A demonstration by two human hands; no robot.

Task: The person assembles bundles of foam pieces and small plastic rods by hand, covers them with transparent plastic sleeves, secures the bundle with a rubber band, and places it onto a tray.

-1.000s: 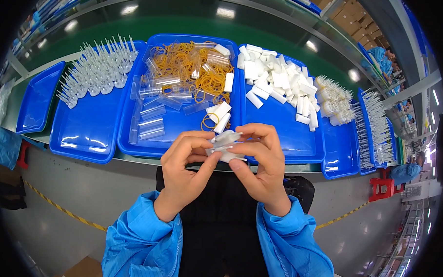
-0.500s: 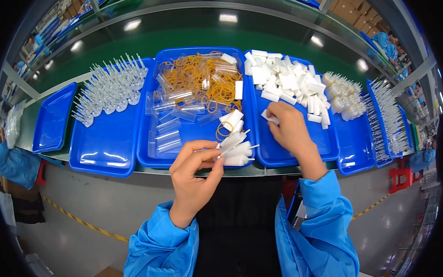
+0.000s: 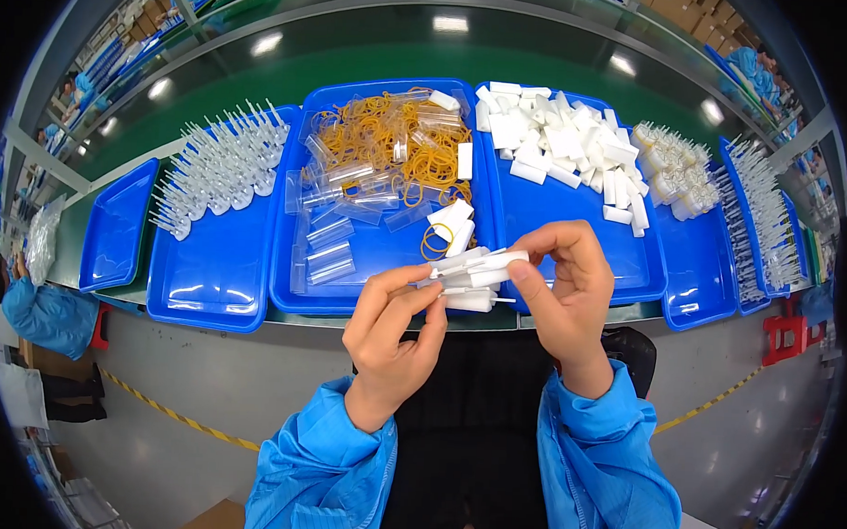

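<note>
In front of me, my left hand (image 3: 390, 343) is closed on a bunch of thin white stems with white foam pieces (image 3: 467, 301) on them, fanned toward the right. My right hand (image 3: 572, 298) pinches a white foam block (image 3: 505, 261) between thumb and forefinger, at the upper right end of the bunch. Fingers and overlapping pieces hide exactly how block and stem meet. Just beyond my left hand, a few loose foam blocks (image 3: 451, 216) and a rubber band (image 3: 436, 240) lie in the middle blue tray (image 3: 284, 250).
Yellow rubber bands (image 3: 436, 167) and clear plastic tubes (image 3: 330, 263) fill much of the middle tray. White foam blocks (image 3: 563, 142) are heaped in the tray to its right. Stemmed white parts (image 3: 223, 169) stand in the left tray; further stemmed parts (image 3: 674, 171) sit at right.
My right hand has come left from the foam block tray, bringing a block to the bunch in my left hand. My left hand keeps its hold on the bunch.
</note>
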